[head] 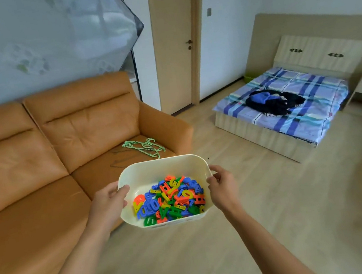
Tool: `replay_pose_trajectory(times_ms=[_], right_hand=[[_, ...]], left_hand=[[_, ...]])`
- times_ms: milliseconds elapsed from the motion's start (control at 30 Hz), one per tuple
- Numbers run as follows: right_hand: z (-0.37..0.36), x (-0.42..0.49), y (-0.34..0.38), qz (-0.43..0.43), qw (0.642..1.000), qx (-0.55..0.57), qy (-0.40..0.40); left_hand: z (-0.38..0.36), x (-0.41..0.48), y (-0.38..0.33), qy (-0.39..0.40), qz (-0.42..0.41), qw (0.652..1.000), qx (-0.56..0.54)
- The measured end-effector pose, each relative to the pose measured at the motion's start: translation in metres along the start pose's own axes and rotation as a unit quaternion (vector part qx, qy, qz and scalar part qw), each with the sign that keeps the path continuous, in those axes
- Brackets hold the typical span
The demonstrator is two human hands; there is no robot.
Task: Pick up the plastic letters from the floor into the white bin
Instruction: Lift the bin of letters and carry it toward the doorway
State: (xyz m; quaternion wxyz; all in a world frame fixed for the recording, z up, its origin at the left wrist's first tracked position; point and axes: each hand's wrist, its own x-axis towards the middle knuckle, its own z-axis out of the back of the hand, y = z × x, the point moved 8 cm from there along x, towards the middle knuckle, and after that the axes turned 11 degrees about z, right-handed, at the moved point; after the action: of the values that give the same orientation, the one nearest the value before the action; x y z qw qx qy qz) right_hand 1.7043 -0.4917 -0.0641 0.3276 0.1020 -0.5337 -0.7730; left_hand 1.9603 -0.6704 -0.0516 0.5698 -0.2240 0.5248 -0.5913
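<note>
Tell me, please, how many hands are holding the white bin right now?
2. The left hand grips the left rim of the white bin, thumb over the edge; the right hand grips the right rim. Neither is hidden.

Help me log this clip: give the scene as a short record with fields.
bin: white bin, held up in the air
contents: plastic letters, heaped inside
left hand: grips the bin's left rim
right hand: grips the right rim
floor: no letters visible on it
sofa: green hangers on the seat
</note>
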Motion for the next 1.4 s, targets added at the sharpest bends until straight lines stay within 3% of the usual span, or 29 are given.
replay_pose_trajectory(times_ms=[300, 833, 1200, 1400], right_hand=[[0.101, 0.083, -0.083, -0.059, 0.995, 0.009, -0.083], [0.127, 0.307, -0.195, -0.151, 0.976, -0.004, -0.158], [0.142, 0.516, -0.265, -0.152, 0.978, -0.007, -0.142], [0.153, 0.648, -0.301, -0.129, 0.988, -0.009, -0.086]], left_hand=[[-0.162, 0.029, -0.073, 0.054, -0.022, 0.998, 0.000], [-0.368, 0.228, -0.190, 0.152, -0.039, 0.985, 0.076], [-0.504, 0.369, -0.277, 0.158, -0.027, 0.984, 0.080], [-0.583, 0.442, -0.328, 0.117, -0.005, 0.991, 0.071]])
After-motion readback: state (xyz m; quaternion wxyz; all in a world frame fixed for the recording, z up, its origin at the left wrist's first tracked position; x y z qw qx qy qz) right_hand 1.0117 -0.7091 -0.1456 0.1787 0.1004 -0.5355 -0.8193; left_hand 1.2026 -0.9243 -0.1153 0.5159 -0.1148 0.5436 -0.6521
